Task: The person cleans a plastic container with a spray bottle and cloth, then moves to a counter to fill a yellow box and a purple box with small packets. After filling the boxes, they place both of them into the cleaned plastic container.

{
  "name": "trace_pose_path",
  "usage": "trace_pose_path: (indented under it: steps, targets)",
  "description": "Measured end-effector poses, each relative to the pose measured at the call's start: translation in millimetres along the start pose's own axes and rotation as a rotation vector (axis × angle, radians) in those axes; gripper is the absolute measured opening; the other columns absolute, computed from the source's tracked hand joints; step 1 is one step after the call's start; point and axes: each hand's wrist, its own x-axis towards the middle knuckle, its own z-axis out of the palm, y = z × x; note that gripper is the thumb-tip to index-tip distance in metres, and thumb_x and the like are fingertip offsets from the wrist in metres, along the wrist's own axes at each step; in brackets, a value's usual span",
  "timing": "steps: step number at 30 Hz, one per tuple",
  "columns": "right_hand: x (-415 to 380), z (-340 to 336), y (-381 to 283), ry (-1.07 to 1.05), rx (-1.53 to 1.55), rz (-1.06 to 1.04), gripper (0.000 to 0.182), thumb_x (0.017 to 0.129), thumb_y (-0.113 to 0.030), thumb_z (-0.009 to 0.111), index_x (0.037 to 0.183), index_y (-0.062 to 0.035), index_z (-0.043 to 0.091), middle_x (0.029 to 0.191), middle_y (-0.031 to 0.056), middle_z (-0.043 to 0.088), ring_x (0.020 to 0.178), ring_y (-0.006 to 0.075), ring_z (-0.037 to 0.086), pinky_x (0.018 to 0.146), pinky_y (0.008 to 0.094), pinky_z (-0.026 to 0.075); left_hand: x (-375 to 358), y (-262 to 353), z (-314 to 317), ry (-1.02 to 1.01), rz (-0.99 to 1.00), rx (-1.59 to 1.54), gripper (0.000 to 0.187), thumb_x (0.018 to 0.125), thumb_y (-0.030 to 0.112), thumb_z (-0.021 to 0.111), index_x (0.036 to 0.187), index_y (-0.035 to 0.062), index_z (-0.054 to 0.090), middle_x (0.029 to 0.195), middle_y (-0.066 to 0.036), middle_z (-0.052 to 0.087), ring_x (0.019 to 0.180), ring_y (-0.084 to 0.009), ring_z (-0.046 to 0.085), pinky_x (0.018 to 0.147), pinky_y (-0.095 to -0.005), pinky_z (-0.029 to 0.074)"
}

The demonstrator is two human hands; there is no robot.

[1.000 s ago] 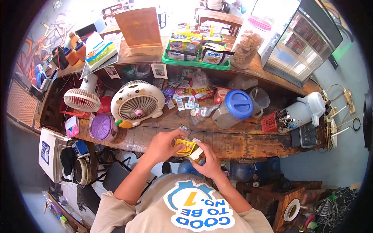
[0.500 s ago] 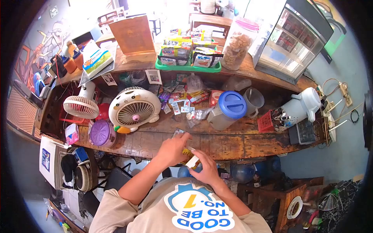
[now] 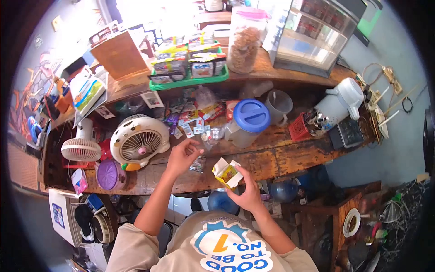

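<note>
My right hand (image 3: 248,190) grips a small yellow and white carton (image 3: 228,173) by its side; the carton's top flaps stand open. Over the counter, my left hand (image 3: 183,156) hangs with loosely curled fingers, a gap between thumb and fingertips and nothing visible in them. Just below that thumb, a small dark, shiny packet (image 3: 197,164) lies on the wooden counter (image 3: 267,156). Beyond the left hand is a spread of small sachets (image 3: 199,122), with a clear plastic bag (image 3: 213,135) among them.
A round white fan (image 3: 140,141) and a purple-lidded tub (image 3: 108,174) are at the left. A blue-lidded pitcher (image 3: 249,120), clear jug (image 3: 278,106), red basket (image 3: 300,128) and white flask (image 3: 340,104) line the right. Green trays (image 3: 190,82) of packets stand on the upper shelf.
My hands have moved apart. The left went left and away from the carton, while the right has brought the carton rightward with its flaps open. The head view has shifted to the right.
</note>
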Motion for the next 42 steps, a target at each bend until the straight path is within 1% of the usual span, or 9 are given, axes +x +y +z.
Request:
trace_pose_path:
  steps: [3, 8, 12, 15, 26, 31, 35, 40, 42]
  targets:
    - [5.4, -3.6, -0.7, 0.036, -0.011, 0.031, 0.075, 0.077, -0.013, 0.082, 0.143, -0.0045, 0.049, 0.135, 0.0224, 0.060, 0.121, 0.0395, 0.061, 0.101, 0.0445, 0.049, 24.9, -14.3, 16.6, -0.062, -0.052, 0.132, 0.032, 0.087, 0.023, 0.077, 0.115, 0.0089, 0.068, 0.087, -0.010, 0.072, 0.078, -0.0217, 0.069, 0.074, -0.0364, 0.054]
    - [4.0, -1.8, 3.8, 0.046, -0.029, 0.082, 0.079, 0.078, -0.012, 0.083, 0.147, -0.0061, 0.044, 0.137, 0.0215, 0.058, 0.124, 0.0368, 0.060, 0.102, 0.0416, 0.049, 96.1, -42.1, 36.6, -0.008, 0.046, 0.399, 0.034, 0.085, 0.016, 0.069, 0.119, 0.0118, 0.066, 0.127, -0.016, 0.065, 0.118, -0.0369, 0.062, 0.097, -0.0476, 0.051]
    - [-20.5, 0.6, 7.6, 0.026, -0.008, 0.178, 0.080, 0.078, -0.012, 0.084, 0.147, -0.0054, 0.044, 0.140, 0.0221, 0.056, 0.129, 0.0374, 0.057, 0.105, 0.0421, 0.047, 132.3, -63.5, 52.6, -0.023, 0.128, 0.644, 0.042, 0.085, 0.020, 0.068, 0.126, 0.0150, 0.065, 0.143, -0.014, 0.056, 0.129, -0.0376, 0.055, 0.103, -0.0494, 0.049]
    - [-40.7, -2.9, 6.5, 0.060, -0.007, 0.258, 0.077, 0.079, -0.013, 0.082, 0.146, -0.0062, 0.045, 0.140, 0.0224, 0.056, 0.128, 0.0394, 0.056, 0.106, 0.0441, 0.046, 147.2, -70.4, 62.4, -0.097, 0.003, 0.778, 0.056, 0.088, 0.028, 0.066, 0.142, 0.0190, 0.057, 0.156, -0.011, 0.045, 0.142, -0.0350, 0.045, 0.113, -0.0620, 0.036]
    - [-49.7, -12.0, 13.0, 0.088, -0.037, 0.273, 0.081, 0.078, -0.011, 0.083, 0.148, -0.0068, 0.043, 0.139, 0.0218, 0.056, 0.129, 0.0362, 0.057, 0.105, 0.0435, 0.047, 66.9, -60.9, 31.8, -0.037, 0.074, 0.748, 0.062, 0.087, 0.026, 0.069, 0.146, 0.0121, 0.054, 0.152, -0.010, 0.051, 0.139, -0.0294, 0.049, 0.115, -0.0573, 0.034]
    - [-29.3, -7.4, 8.3, 0.003, -0.006, 0.281, 0.080, 0.080, -0.014, 0.082, 0.149, -0.0087, 0.042, 0.143, 0.0210, 0.054, 0.131, 0.0393, 0.055, 0.107, 0.0448, 0.046, -5.4, -70.3, 12.9, -0.037, 0.255, 0.688, 0.038, 0.083, 0.019, 0.071, 0.121, 0.0122, 0.070, 0.133, -0.008, 0.065, 0.132, -0.0281, 0.055, 0.112, -0.0514, 0.036]
    - [-19.4, 1.8, 12.9, -0.083, 0.023, 0.242, 0.081, 0.080, -0.015, 0.082, 0.150, -0.0100, 0.042, 0.143, 0.0213, 0.054, 0.131, 0.0396, 0.055, 0.107, 0.0446, 0.046, -16.3, -86.9, 10.3, 0.015, 0.337, 0.610, 0.022, 0.079, 0.017, 0.072, 0.100, 0.0108, 0.070, 0.122, -0.006, 0.068, 0.119, -0.0281, 0.060, 0.106, -0.0502, 0.040]
    - [-1.9, 13.4, 10.7, -0.165, 0.039, 0.203, 0.081, 0.080, -0.015, 0.082, 0.150, -0.0103, 0.042, 0.143, 0.0213, 0.054, 0.131, 0.0393, 0.055, 0.107, 0.0446, 0.046, -5.5, -92.3, 25.9, 0.155, 0.003, 0.477, 0.037, 0.078, 0.024, 0.078, 0.111, 0.0117, 0.067, 0.125, -0.008, 0.064, 0.117, -0.0326, 0.058, 0.101, -0.0493, 0.041]
    - [4.1, 18.0, 9.4, -0.174, 0.049, 0.183, 0.081, 0.079, -0.015, 0.082, 0.150, -0.0102, 0.042, 0.143, 0.0211, 0.054, 0.131, 0.0391, 0.055, 0.107, 0.0447, 0.046, -2.5, -84.9, 28.4, 0.152, -0.123, 0.675, 0.047, 0.076, 0.027, 0.082, 0.116, 0.0118, 0.063, 0.123, -0.011, 0.064, 0.117, -0.0340, 0.058, 0.100, -0.0480, 0.041]
